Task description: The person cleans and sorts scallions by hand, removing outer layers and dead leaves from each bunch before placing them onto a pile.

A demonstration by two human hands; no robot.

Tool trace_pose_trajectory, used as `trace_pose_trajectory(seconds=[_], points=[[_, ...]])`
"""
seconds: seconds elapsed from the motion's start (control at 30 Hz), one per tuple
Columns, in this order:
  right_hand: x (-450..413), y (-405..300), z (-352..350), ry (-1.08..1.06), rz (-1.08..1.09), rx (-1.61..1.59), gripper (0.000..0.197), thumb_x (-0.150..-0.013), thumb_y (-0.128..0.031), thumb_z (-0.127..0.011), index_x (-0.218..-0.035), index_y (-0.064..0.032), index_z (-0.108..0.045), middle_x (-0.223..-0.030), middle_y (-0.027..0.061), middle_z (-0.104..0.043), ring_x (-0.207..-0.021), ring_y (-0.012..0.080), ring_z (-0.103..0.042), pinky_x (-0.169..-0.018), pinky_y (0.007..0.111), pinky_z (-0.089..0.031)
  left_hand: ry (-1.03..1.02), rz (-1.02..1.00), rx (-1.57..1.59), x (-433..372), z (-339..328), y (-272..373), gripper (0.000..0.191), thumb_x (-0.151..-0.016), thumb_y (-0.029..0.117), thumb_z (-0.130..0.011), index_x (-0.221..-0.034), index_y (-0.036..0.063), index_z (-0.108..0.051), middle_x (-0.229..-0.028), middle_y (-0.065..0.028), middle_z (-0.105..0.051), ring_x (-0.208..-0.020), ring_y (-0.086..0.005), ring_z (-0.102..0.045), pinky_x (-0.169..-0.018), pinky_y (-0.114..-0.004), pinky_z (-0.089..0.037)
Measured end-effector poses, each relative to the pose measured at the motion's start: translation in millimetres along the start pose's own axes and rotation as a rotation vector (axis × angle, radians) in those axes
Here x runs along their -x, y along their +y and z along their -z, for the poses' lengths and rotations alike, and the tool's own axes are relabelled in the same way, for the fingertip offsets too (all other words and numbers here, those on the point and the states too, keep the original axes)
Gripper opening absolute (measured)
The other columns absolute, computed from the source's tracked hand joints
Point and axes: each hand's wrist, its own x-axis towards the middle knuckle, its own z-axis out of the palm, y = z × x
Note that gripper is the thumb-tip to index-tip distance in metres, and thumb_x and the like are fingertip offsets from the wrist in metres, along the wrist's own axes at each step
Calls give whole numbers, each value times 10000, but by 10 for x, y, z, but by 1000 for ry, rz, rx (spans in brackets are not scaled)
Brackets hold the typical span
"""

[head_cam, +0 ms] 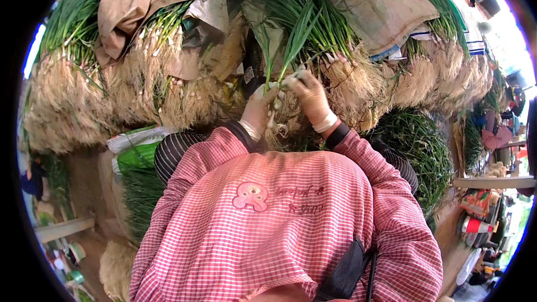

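My left hand [256, 111], in a thin pale glove, grips a few green onion-like plants [278, 103] by their stems. Their white bulbs and pale roots hang down beside its fingers, while long leaves rise above. My right hand [309, 97], also gloved, has its fingers bent close to the stem of one leafy plant. Whether those fingers pinch it is not clear. Just beyond both hands lies a bundle of the same plants [310, 21], with a thick mat of roots [356, 88] towards me.
Root-fringed heaps [75, 100] run along the far side, partly under brown sacking [130, 8] and a pale sack [377, 8]. Loose green leaves [415, 155] pile up by my right knee. Cut greens [140, 197] and a green-white bag [136, 155] lie left. A person [497, 132] is far right.
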Motion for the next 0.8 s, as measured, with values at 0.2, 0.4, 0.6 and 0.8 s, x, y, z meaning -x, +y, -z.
trace_pose_trajectory(seconds=[0.2, 0.4, 0.6, 0.8], points=[[-134, 169, 454, -122, -472, -495, 185, -976, -244, -500, -1007, -88, -593, -899, 38, -634, -771, 143, -588, -760, 318, -495, -71, 12, 101, 151, -162, 154, 363, -972, 447, -514, -1020, 93, -577, -727, 35, -557, -530, -49, -474, -502, -176, -390], [-450, 536, 35, -43, -490, -572, 204, -988, -213, -489, -1100, -78, -594, -1000, 34, -635, -892, 184, -580, -844, 354, -475, -421, 128, 367, 16, 63, -148, 339, -998, 418, -468, -1033, 98, -574, -730, 21, -539, -515, -72, -423, -478, -220, -357], [-76, 196, -20, -103, -355, -253, 317, -944, -292, -569, -1147, -48, -581, -1072, 73, -647, -1056, 175, -550, -994, 351, -360, -289, 186, 762, -36, 179, -122, 246, -1018, 309, -455, -960, 89, -549, -618, 38, -451, -497, -75, -378, -419, -219, -335], [361, 171, 768, -673, 163, 377, 147, -949, -197, -518, -963, -73, -595, -822, 63, -634, -797, 220, -633, -733, 354, -515, -217, -84, 488, -27, 223, 208, 320, -981, 408, -514, -946, 94, -562, -633, 58, -440, -483, -40, -398, -424, -192, -351]])
